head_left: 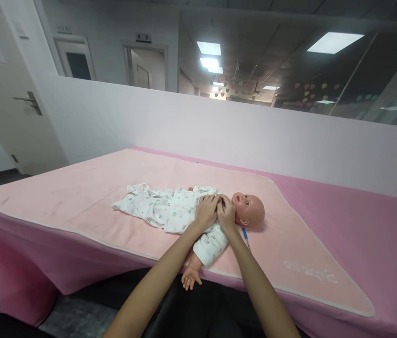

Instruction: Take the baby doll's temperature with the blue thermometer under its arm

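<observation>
nearest the camera, below the wrists, the doll's bare hand [191, 278] hangs over the edge of the pale pink blanket [79, 197], its white sleeve lying between the two forearms. just to the right of the right wrist, a blue pen [246, 238] lies on the blanket, apart from the arm. the left hand [206, 211] and right hand [226, 213] meet knuckle to knuckle on the upper chest of the baby doll [249, 210]. both are closed, with fingers curled down onto the collar of its white printed sleepsuit [163, 209]; the fingertips themselves are hidden under the knuckles. the doll lies on its back, its bald head just to the right of the right hand and its clothed body and legs stretching away to the left of the left hand. beyond and to the right of the hands, the blanket ends and a darker pink table cover [360, 220] shows. further back stands a white partition wall [219, 126], with a door handle [29, 101] far off to the left.
</observation>
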The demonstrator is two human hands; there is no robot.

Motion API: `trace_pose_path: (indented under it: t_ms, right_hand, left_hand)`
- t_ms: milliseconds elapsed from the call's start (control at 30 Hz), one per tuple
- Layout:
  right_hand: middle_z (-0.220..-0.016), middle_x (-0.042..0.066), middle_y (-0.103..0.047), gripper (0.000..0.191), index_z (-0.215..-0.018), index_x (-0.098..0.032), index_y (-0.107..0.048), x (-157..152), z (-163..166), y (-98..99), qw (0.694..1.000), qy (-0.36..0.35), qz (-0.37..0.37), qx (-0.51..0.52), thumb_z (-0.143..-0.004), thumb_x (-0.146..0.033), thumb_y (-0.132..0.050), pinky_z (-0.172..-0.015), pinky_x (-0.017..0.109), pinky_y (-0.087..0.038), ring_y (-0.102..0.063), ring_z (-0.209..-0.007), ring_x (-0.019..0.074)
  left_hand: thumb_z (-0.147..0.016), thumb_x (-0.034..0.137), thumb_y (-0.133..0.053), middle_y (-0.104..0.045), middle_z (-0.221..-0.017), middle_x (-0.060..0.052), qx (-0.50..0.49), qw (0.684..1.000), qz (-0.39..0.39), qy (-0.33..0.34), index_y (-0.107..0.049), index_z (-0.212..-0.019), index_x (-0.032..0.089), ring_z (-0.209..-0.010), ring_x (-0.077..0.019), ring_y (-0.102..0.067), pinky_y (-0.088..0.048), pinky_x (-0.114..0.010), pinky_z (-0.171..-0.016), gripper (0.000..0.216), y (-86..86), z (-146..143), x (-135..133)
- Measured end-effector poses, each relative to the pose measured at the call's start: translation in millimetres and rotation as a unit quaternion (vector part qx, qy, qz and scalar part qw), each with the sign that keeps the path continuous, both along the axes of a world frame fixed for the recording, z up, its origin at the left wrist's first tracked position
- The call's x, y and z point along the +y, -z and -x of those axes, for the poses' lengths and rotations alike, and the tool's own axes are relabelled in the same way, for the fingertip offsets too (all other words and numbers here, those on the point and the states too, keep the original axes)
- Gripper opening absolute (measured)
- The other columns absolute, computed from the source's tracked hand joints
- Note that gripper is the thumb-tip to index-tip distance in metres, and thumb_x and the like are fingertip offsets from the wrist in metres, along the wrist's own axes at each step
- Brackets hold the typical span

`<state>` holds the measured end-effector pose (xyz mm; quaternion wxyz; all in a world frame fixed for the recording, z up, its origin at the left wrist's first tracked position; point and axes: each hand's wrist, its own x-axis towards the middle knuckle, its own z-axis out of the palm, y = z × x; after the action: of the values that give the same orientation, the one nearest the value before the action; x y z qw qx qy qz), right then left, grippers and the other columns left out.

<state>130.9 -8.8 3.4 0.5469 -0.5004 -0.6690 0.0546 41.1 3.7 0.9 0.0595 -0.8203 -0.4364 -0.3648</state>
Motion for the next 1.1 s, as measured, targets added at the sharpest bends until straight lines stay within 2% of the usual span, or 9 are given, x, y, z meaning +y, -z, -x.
trace_pose_path:
  t_ms: [100,200,300,433,667,1100]
  right_hand:
    - [-0.112,0.006,-0.053,0.031,-0.111,-0.017,-0.050,-2,-5,6.1,1.000,0.003,0.013,0.007,-0.086,-0.034,-0.049,-0.081,0.038,-0.047,-0.055,-0.095,0.0171]
    - [-0.108,0.006,-0.057,0.027,-0.110,-0.018,-0.053,-4,-6,8.4,1.000,0.006,0.020,0.014,-0.086,-0.020,-0.041,-0.084,0.036,-0.046,-0.054,-0.096,0.0180]
    - [-0.107,0.007,-0.060,0.041,-0.111,-0.018,-0.055,-6,-6,8.2,1.000,0.006,0.014,0.023,-0.077,-0.008,-0.032,-0.088,0.034,-0.044,-0.054,-0.099,0.0196]
    - [-0.106,0.009,-0.061,0.049,-0.111,-0.016,-0.055,-8,-6,7.9,0.999,0.006,-0.006,0.037,-0.069,-0.007,-0.031,-0.088,0.034,-0.044,-0.054,-0.100,0.0204]
    - [-0.109,0.012,-0.059,0.046,-0.114,-0.014,-0.050,-10,-5,8.1,0.999,0.002,0.002,0.050,-0.071,-0.010,-0.034,-0.088,0.035,-0.043,-0.055,-0.101,0.0212]
    - [-0.111,0.011,-0.059,0.047,-0.120,-0.016,-0.044,-11,-4,6.9,0.999,-0.001,0.023,0.047,-0.075,-0.009,-0.032,-0.086,0.031,-0.044,-0.056,-0.102,0.0185]
  left_hand:
    - [-0.084,0.019,-0.037,-0.058,-0.093,-0.004,-0.011,1.000,0.016,-0.003,-0.050,-0.095,0.021,-0.088,-0.0203,-0.048,-0.032,-0.035,-0.078,0.017,-2.1,-1,-2]
    - [-0.084,0.018,-0.037,-0.059,-0.092,-0.004,-0.016,0.999,0.029,-0.006,-0.051,-0.095,0.022,-0.087,-0.0200,-0.049,-0.031,-0.035,-0.077,0.019,-3.4,-1,-2]
    - [-0.086,0.019,-0.035,-0.060,-0.088,-0.003,-0.023,0.999,0.035,-0.002,-0.052,-0.094,0.022,-0.086,-0.0194,-0.050,-0.032,-0.034,-0.076,0.019,-4.1,-1,-2]
    - [-0.088,0.021,-0.032,-0.061,-0.086,-0.001,-0.044,0.999,0.029,0.008,-0.052,-0.090,0.022,-0.084,-0.0175,-0.051,-0.033,-0.032,-0.076,0.021,-5.0,0,-2]
    - [-0.088,0.021,-0.031,-0.063,-0.089,0.000,-0.080,0.996,0.045,0.012,-0.054,-0.091,0.023,-0.085,-0.0160,-0.053,-0.033,-0.032,-0.079,0.024,-7.2,1,-4]
    - [-0.088,0.021,-0.031,-0.062,-0.089,0.000,-0.065,0.998,0.022,0.002,-0.054,-0.090,0.021,-0.085,-0.0155,-0.052,-0.029,-0.034,-0.089,0.023,-4.6,0,-2]
